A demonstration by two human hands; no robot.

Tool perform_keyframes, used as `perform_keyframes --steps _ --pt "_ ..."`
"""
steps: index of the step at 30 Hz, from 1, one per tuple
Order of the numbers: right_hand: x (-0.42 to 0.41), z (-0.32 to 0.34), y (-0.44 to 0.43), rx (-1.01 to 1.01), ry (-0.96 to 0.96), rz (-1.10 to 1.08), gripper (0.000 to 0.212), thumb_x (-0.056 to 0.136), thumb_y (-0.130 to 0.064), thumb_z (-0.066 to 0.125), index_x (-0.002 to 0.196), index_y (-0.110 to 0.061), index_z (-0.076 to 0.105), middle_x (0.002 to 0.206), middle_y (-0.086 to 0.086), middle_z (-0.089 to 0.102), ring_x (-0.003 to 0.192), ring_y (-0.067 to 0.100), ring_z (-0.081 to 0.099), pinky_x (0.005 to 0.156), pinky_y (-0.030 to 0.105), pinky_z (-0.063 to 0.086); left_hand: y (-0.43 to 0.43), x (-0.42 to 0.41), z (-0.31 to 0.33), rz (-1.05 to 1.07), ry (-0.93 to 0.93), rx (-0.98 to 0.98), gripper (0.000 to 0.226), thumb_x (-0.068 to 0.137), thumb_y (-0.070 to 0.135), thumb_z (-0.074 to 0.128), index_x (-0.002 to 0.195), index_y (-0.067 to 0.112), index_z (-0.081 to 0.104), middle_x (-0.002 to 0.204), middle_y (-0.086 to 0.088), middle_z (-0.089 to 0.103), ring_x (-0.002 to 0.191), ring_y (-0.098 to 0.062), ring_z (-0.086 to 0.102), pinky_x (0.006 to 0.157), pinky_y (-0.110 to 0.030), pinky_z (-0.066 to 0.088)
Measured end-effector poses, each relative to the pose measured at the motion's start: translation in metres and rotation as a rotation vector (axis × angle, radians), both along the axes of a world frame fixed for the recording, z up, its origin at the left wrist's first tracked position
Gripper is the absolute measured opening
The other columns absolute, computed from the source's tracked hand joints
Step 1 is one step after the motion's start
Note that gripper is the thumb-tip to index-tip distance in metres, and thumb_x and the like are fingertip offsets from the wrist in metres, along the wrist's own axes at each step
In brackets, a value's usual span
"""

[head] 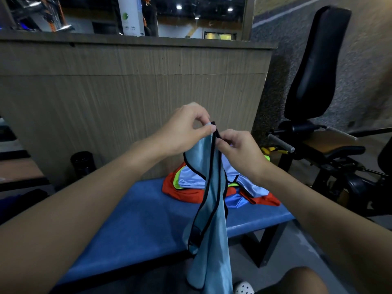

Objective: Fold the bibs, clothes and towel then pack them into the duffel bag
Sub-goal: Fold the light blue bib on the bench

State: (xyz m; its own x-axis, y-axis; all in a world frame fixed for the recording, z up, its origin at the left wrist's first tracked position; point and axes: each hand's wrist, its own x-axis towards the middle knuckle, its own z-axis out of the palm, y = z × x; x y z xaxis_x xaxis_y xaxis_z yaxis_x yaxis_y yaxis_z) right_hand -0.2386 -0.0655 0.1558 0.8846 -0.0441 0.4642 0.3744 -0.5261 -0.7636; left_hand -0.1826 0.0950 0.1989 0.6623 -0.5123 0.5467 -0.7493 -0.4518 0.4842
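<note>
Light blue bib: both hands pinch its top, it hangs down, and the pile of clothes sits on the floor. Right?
No. The head view shows the pile of clothes lying on the blue bench instead. The rest holds: left hand and right hand pinch the top of the hanging light blue bib.

Blue bench (152,219) before a wood-panelled counter (127,92); black exercise machine (318,60) right, perhaps a mirror (191,15) above.

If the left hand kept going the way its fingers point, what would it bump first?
Probably the right hand. The left hand points across at it, and both pinch the top of the light blue bib between them. Depth is unclear, so it might slip past.
</note>
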Motion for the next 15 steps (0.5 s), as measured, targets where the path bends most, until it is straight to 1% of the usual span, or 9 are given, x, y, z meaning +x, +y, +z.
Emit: perform_keyframes --steps 1,2,3,4,6,9,10,13,15 --pt "0.000 0.000 0.000 -0.016 -0.027 -0.015 0.024 0.097 -0.013 0.057 0.083 0.004 0.065 0.079 0.004 0.054 0.072 0.009 0.049 0.064 0.020 0.037 -0.002 -0.001 -0.002 -0.019 0.046 -0.041 0.018 0.092 0.020 0.069 0.083 0.006 0.066 0.086 -0.004 0.066 0.070 -0.009 0.059 0.064 -0.024 0.048" --pt "0.000 0.000 0.001 -0.032 -0.052 -0.036 0.021 0.095 -0.015 0.060 0.083 0.001 0.065 0.082 0.003 0.054 0.073 0.008 0.050 0.067 0.017 0.037 -0.004 -0.001 -0.003 -0.022 0.074 -0.087 0.020 0.093 0.019 0.068 0.081 0.003 0.063 0.074 -0.005 0.063 0.059 -0.007 0.052 0.056 -0.023 0.043" --pt "-0.001 -0.001 0.002 -0.031 -0.064 -0.049 0.017 0.092 -0.019 0.065 0.085 -0.003 0.065 0.084 0.002 0.055 0.074 0.006 0.050 0.069 0.017 0.037 -0.005 0.000 -0.005 -0.011 0.082 -0.135 0.022 0.093 0.018 0.068 0.077 0.005 0.059 0.064 -0.002 0.056 0.051 -0.002 0.044 0.050 -0.019 0.036" --pt "-0.003 -0.002 0.004 -0.009 -0.064 -0.042 0.019 0.088 -0.022 0.070 0.088 -0.005 0.063 0.084 0.001 0.056 0.073 0.005 0.051 0.068 0.018 0.039 -0.006 0.000 -0.004 0.004 0.079 -0.182 0.024 0.092 0.018 0.068 0.073 0.010 0.056 0.059 0.002 0.049 0.047 -0.001 0.039 0.047 -0.016 0.030" --pt "-0.006 -0.006 0.008 0.038 -0.051 -0.028 0.029 0.080 -0.026 0.079 0.089 -0.006 0.058 0.079 -0.001 0.057 0.070 0.005 0.052 0.066 0.021 0.043 -0.008 0.002 -0.003 0.017 0.068 -0.246 0.030 0.091 0.018 0.070 0.068 0.018 0.050 0.056 0.007 0.043 0.044 0.000 0.036 0.046 -0.014 0.027" --pt "-0.005 -0.009 0.014 0.052 -0.094 -0.099 0.024 0.081 -0.021 0.077 0.080 -0.007 0.057 0.070 -0.001 0.057 0.065 0.006 0.050 0.062 0.021 0.042 -0.009 0.001 -0.002 -0.006 0.036 -0.259 0.031 0.091 0.018 0.071 0.068 0.016 0.049 0.058 0.005 0.043 0.048 -0.003 0.035 0.048 -0.020 0.030" --pt "-0.004 -0.009 0.014 0.055 -0.102 -0.117 0.021 0.083 -0.018 0.074 0.078 -0.007 0.058 0.069 0.002 0.058 0.064 0.008 0.049 0.062 0.024 0.042 -0.009 0.000 -0.001 -0.012 0.020 -0.259 0.030 0.091 0.018 0.071 0.069 0.015 0.050 0.059 0.003 0.044 0.050 -0.004 0.036 0.048 -0.022 0.031" --pt "-0.002 -0.009 0.013 0.090 -0.084 -0.099 0.016 0.086 -0.014 0.066 0.078 -0.004 0.057 0.074 0.019 0.059 0.065 0.024 0.048 0.064 0.043 0.046 -0.004 0.001 -0.001 -0.023 -0.003 -0.250 0.030 0.091 0.019 0.071 0.069 0.016 0.050 0.056 0.006 0.043 0.048 -0.004 0.036 0.048 -0.020 0.030" --pt "-0.003 -0.009 0.011 0.149 -0.054 -0.055 0.014 0.089 -0.011 0.064 0.080 -0.004 0.057 0.077 0.024 0.060 0.065 0.022 0.050 0.067 0.050 0.050 0.003 0.004 -0.001 -0.025 -0.012 -0.205 0.026 0.092 0.021 0.069 0.073 0.013 0.053 0.051 0.009 0.039 0.044 -0.003 0.034 0.047 -0.017 0.027"
